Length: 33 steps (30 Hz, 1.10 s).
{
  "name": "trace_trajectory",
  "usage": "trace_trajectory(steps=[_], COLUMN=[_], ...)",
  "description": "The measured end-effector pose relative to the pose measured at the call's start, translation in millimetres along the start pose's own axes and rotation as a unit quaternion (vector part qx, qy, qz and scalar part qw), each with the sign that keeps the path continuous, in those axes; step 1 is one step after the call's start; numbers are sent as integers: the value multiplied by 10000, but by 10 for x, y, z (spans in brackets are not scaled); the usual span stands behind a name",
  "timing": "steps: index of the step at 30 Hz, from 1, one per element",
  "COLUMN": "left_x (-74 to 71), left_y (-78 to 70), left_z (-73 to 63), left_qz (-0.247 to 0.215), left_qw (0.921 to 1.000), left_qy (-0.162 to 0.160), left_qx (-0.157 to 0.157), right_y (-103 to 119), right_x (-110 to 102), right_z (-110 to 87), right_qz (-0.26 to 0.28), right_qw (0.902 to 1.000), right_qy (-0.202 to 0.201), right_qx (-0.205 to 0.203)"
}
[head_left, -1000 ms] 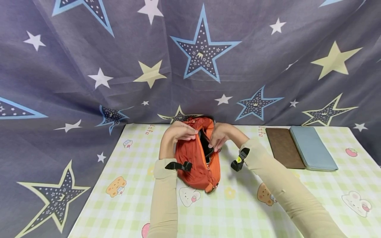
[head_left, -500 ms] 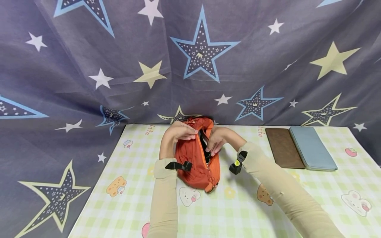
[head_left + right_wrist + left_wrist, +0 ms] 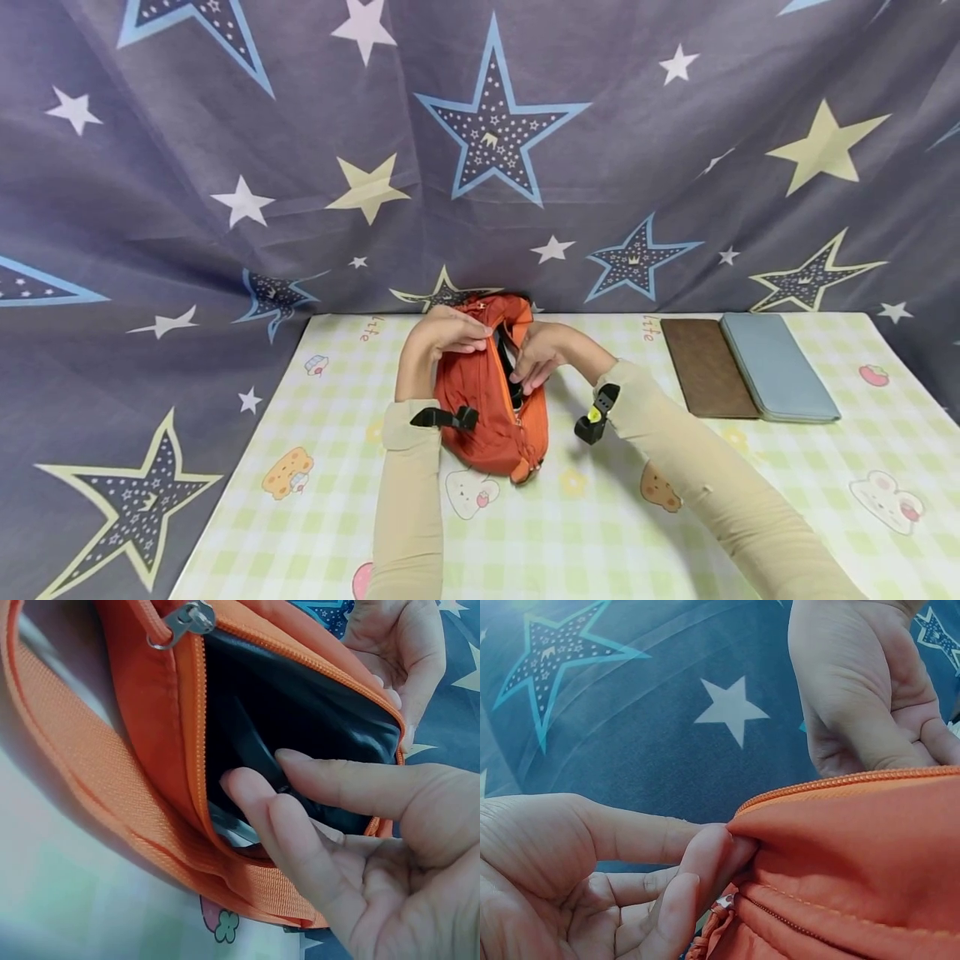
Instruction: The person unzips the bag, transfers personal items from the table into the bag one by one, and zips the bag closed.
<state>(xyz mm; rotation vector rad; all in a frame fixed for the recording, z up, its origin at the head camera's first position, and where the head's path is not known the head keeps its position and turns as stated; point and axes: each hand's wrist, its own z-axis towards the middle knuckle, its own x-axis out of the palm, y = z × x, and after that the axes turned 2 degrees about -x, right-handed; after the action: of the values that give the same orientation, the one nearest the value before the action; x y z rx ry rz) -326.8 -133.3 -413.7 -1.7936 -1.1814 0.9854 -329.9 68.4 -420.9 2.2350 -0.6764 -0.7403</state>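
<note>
An orange-red zippered bag (image 3: 476,417) with a webbing strap stands on the table, its main zipper undone. My left hand (image 3: 453,331) pinches the fabric at the far end of the opening, just below the zipper teeth (image 3: 840,780). My right hand (image 3: 542,354) reaches into the opening from the right. In the right wrist view, its thumb and fingers close on a slim black object (image 3: 251,746) inside the dark lining; I cannot tell its kind. A metal zipper pull (image 3: 187,622) sits at the near end of the opening.
At the back right, a brown flat leather-like piece (image 3: 708,367) lies beside a light blue zippered case (image 3: 780,367). The checked tablecloth (image 3: 570,542) covers the table. Behind it hangs a dark star-print curtain (image 3: 450,242).
My right hand has moved slightly left and deeper into the bag's opening; the black object shows less in the head view. The left hand keeps its hold. The head view has shifted slightly.
</note>
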Motion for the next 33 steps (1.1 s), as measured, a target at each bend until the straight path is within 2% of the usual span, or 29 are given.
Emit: trace_trajectory(steps=[12,33], left_x=[-35,-49], left_y=[13,26], left_z=[-8,4], left_qz=[-93,-130], left_qw=[9999,9998], left_qy=[76,109], left_qx=[14,73], right_y=[-11,1], right_x=[69,167], right_z=[-4,43], right_qz=[125,-219], right_qw=[9999,9987], right_qy=[-108,-453], right_qx=[-11,21])
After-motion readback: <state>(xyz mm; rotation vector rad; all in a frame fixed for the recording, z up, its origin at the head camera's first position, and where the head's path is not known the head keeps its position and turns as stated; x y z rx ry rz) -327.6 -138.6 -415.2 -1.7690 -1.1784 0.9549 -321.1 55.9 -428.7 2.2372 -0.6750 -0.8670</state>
